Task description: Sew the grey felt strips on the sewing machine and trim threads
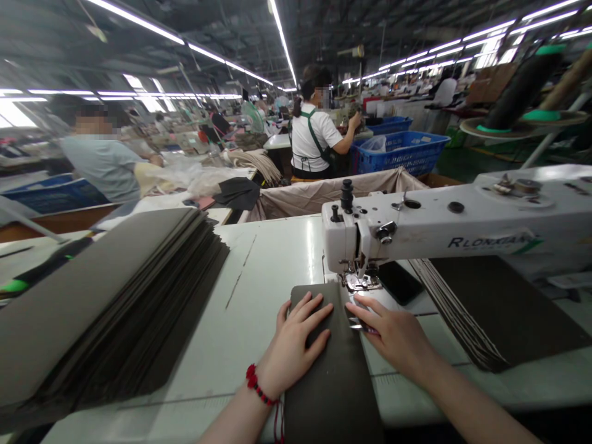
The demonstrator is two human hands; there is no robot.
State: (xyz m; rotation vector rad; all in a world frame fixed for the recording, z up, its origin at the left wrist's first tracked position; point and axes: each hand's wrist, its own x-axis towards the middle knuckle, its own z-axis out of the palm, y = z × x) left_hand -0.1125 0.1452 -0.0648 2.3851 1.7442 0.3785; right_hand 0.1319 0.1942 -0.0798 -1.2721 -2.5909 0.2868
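A long dark grey-brown fabric piece [335, 376] lies on the white sewing table, its far end under the presser foot [363, 282] of a white sewing machine [444, 231]. My left hand [293, 345], with a red bead bracelet at the wrist, lies flat on the piece with fingers spread. My right hand [393, 336] rests at the piece's right edge just in front of the foot, fingers extended and pressing the edge near a small metal tool.
A tall fanned stack of dark pieces [106, 308] fills the table's left. Another stack [490, 308] lies right, behind the machine arm. A fabric-lined bin [324, 191] stands behind the table. Other workers sit beyond, by blue crates [402, 151]. Thread cones [522, 92] stand upper right.
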